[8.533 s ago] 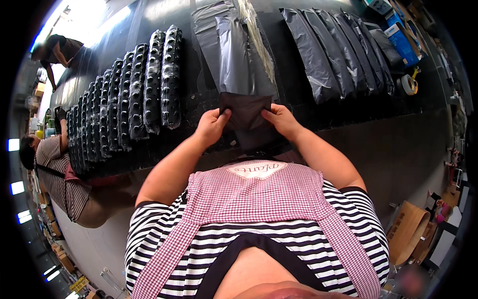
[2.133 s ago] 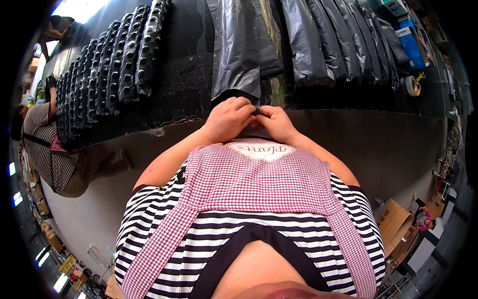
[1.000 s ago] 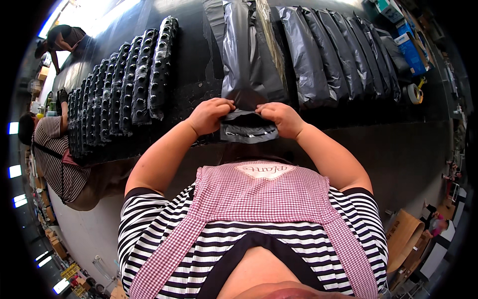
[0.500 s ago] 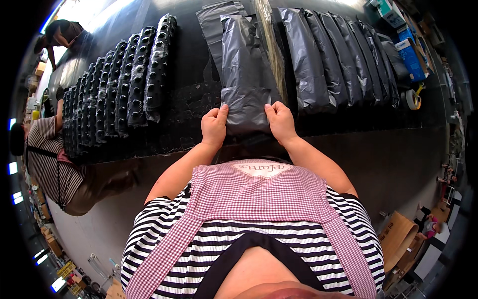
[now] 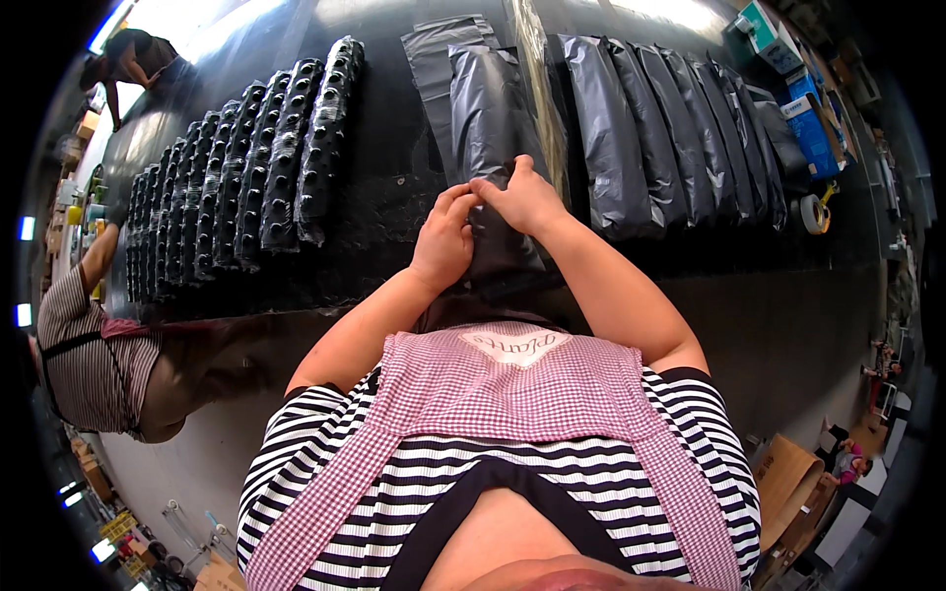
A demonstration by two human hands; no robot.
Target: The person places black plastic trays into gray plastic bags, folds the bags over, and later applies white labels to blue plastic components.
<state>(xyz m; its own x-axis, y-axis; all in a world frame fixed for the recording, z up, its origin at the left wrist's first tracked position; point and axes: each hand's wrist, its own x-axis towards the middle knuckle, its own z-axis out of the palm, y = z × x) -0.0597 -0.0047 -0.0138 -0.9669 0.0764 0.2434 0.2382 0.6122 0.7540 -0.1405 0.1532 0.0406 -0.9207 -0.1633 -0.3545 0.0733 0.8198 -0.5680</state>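
Note:
A long, filled dark grey plastic mailing bag (image 5: 480, 98) lies lengthwise in front of me on the black table. My left hand (image 5: 448, 236) and my right hand (image 5: 527, 200) meet over the bag's lower half, their fingers bent and closed on its plastic. My right thumb reaches across to the fingertips of my left hand. What sits right under the fingers is hidden. The near end of the bag (image 5: 503, 258) shows below and between my wrists, by the table's front edge.
Several knobbly black film-wrapped bundles (image 5: 326, 148) stand in a row at left. Several filled grey bags (image 5: 608, 138) lie at right, near a tape roll (image 5: 814, 214) and blue boxes (image 5: 810, 138). Flat grey bags (image 5: 431, 74) lie behind mine. A co-worker (image 5: 103, 355) stands at left.
My hands have left the two sides of the bag's folded near part and come together over its middle, a little farther up. The bag's surroundings have shifted slightly in view.

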